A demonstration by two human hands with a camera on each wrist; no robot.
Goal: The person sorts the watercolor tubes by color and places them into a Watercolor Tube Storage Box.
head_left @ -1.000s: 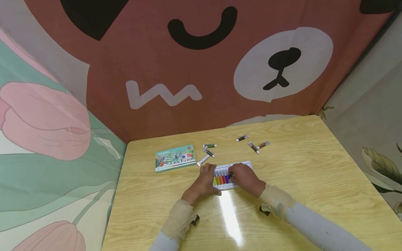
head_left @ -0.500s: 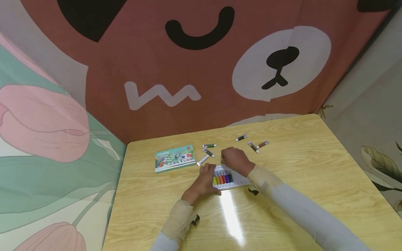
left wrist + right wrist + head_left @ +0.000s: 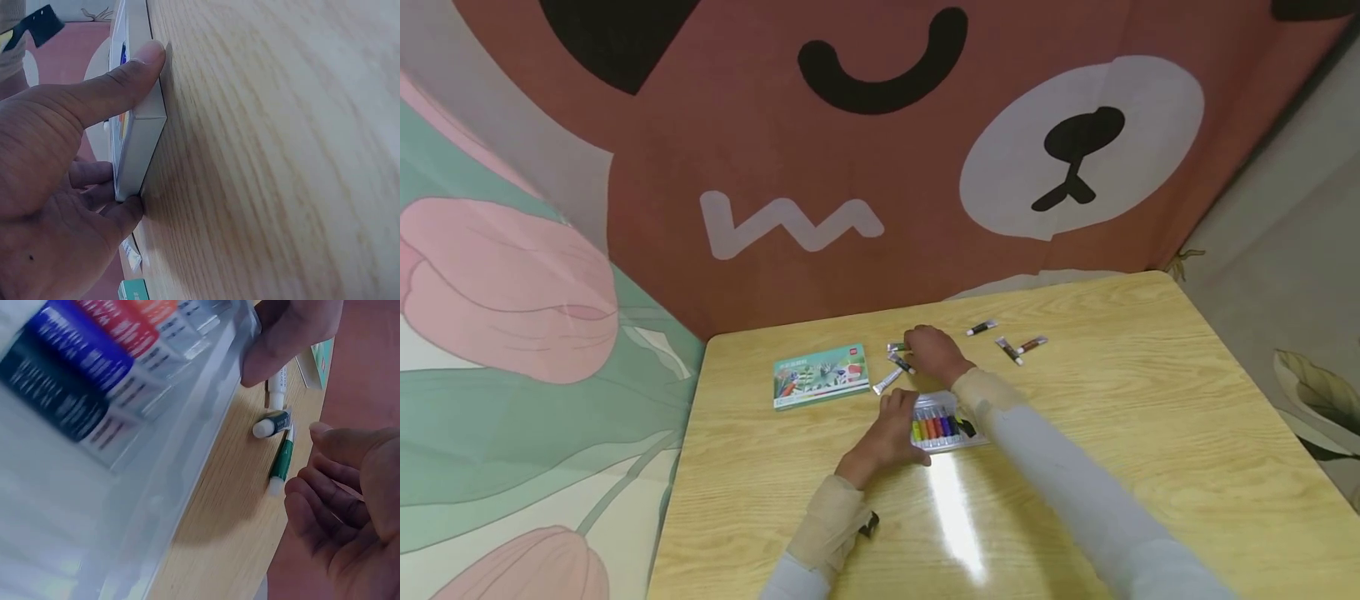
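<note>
At the frame's lower centre, my left grip (image 3: 889, 432) clamps the tray (image 3: 75, 512), part-filled, I judge; my right grip (image 3: 937, 354), fingers apart, is beside the green tube (image 3: 283, 459), 1 of 6 left loose.

The counter (image 3: 1120, 400) has a light wood-grain top with rounded far corners. Directly behind its far edge, I see a reddish-brown back wall covering (image 3: 715, 125), printed with a black curve (image 3: 880, 96), a pale zigzag (image 3: 721, 229) and a white oval (image 3: 1000, 167) containing a black nose-and-mouth motif (image 3: 1084, 135). The left wall covering (image 3: 460, 458) adjoins at an angle; its pattern comprises large pink blooms (image 3: 505, 275) on green and off-white. The greyish right wall covering (image 3: 1285, 225) bears printed leaves (image 3: 1318, 379). A long white reflection (image 3: 953, 517) marks the near part of the counter.
</note>
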